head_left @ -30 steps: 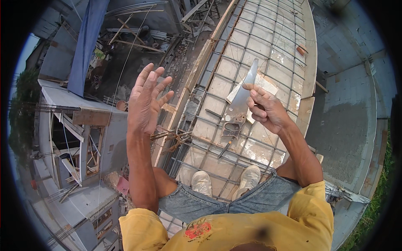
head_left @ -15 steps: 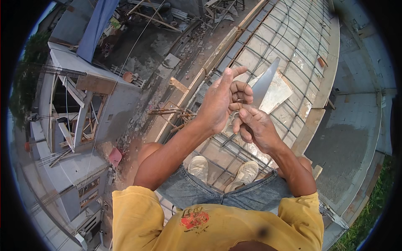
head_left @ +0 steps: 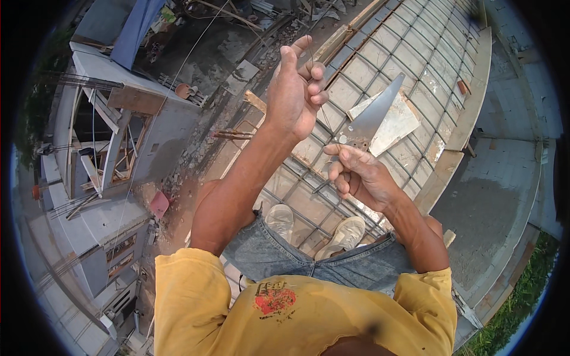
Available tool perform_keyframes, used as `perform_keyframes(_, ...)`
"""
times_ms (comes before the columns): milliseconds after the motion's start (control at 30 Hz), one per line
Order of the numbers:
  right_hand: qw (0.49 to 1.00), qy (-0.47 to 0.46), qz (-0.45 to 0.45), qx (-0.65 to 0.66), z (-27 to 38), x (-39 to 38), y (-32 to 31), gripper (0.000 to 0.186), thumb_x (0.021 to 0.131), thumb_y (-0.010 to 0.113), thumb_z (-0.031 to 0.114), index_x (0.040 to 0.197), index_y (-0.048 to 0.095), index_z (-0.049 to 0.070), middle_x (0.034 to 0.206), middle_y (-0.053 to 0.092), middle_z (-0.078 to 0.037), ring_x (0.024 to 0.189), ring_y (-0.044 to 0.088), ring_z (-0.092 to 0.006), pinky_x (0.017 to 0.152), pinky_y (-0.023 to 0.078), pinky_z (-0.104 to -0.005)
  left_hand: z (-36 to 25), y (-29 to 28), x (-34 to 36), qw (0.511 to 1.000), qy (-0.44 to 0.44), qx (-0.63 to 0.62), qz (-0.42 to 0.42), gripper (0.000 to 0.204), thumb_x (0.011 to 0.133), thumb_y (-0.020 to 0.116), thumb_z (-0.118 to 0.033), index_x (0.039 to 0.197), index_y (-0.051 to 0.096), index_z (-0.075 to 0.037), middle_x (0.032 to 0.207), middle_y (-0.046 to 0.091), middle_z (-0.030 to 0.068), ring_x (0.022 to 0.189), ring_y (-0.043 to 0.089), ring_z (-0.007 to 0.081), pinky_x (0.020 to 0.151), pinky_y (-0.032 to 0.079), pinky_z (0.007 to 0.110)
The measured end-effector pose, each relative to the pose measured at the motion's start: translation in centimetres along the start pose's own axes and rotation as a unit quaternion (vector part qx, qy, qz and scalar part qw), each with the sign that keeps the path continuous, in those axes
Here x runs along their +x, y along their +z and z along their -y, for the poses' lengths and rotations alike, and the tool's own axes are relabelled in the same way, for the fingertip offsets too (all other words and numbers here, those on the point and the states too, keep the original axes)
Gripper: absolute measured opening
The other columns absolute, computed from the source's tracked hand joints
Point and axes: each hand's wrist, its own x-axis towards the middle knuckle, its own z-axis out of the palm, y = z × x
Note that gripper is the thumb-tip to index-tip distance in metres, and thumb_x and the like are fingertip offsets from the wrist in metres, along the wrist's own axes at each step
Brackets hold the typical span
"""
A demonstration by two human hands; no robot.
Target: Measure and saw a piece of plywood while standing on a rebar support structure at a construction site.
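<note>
My right hand (head_left: 363, 177) grips the handle end of a flat, pointed grey metal blade (head_left: 375, 115) that points up and to the right. My left hand (head_left: 295, 89) is raised above it, with thumb and fingers pinched on a thin wire (head_left: 328, 121) that runs down toward my right hand. Both hands are held over a rebar grid (head_left: 409, 65) laid on formwork panels. My two pale shoes (head_left: 347, 234) stand on the grid below the hands.
A pale flat board (head_left: 396, 127) lies on the grid behind the blade. Along the grid's left side a wooden beam (head_left: 332, 44) marks its edge, with a drop to rubble and a grey building (head_left: 127, 127) below. A concrete slab (head_left: 499, 178) lies to the right.
My left hand, first open and apart at the left, came to my right hand, closed there, and has now risen above it with the wire pinched. The blade stays in my right hand.
</note>
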Motion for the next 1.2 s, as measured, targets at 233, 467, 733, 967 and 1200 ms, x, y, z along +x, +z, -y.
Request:
perform_keyframes(233,0.998,-0.008,0.046,0.044,-0.7,0.3,-1.3,0.051,0.108,0.056,0.035,0.143,0.048,-0.002,0.101,0.072,-0.009,0.075,0.068,-0.0134,0.068,0.059,-0.0290,-1.0,-0.4,0.7,0.999,0.050,-0.009,0.000,0.042,0.114,0.032,-0.046,0.140,0.049,-0.017,0.081,0.048,0.0005,0.062,0.039,0.0075,0.051,0.036,0.020)
perform_keyframes(467,0.996,-0.016,0.040,0.078,-2.2,0.5,-2.0,0.046,0.109,0.055,0.032,0.141,0.052,0.000,0.089,0.068,-0.003,0.072,0.063,-0.0081,0.068,0.056,-0.0262,-1.8,-0.4,0.3,0.981,0.156,0.116,-0.026,0.048,0.115,0.027,-0.046,0.136,0.050,-0.010,0.073,0.038,-0.0020,0.058,0.028,0.0061,0.048,0.026,0.021)
perform_keyframes(733,0.977,-0.037,-0.004,-0.208,-1.2,-0.7,-1.4,0.051,0.109,0.056,0.033,0.146,0.052,-0.002,0.108,0.068,-0.007,0.075,0.061,-0.0092,0.071,0.055,-0.0268,-2.9,1.8,-1.4,0.953,0.213,0.214,-0.039,0.074,0.103,0.037,-0.071,0.138,0.046,-0.007,0.071,0.039,-0.0054,0.056,0.030,0.0027,0.047,0.024,0.020)
perform_keyframes(967,0.829,-0.130,0.047,-0.542,-1.8,-1.1,0.2,0.052,0.111,0.044,0.028,0.156,0.042,0.003,0.141,0.057,-0.016,0.126,0.058,-0.0223,0.104,0.049,-0.0340,-3.5,2.5,-1.8,0.936,0.245,0.252,-0.019,0.065,0.102,0.045,-0.069,0.119,0.055,-0.007,0.068,0.031,-0.0086,0.055,0.026,0.0006,0.044,0.020,0.020)
perform_keyframes(1200,0.979,-0.104,0.007,-0.176,2.0,0.1,-1.9,0.068,0.105,0.046,0.020,0.163,0.020,-0.003,0.160,0.040,-0.019,0.138,0.050,-0.0268,0.114,0.045,-0.0405,-0.8,4.2,-2.5,0.963,0.151,0.222,0.032,0.045,0.105,0.053,-0.056,0.107,0.054,-0.011,0.068,0.034,-0.0095,0.052,0.026,-0.0002,0.043,0.021,0.020)
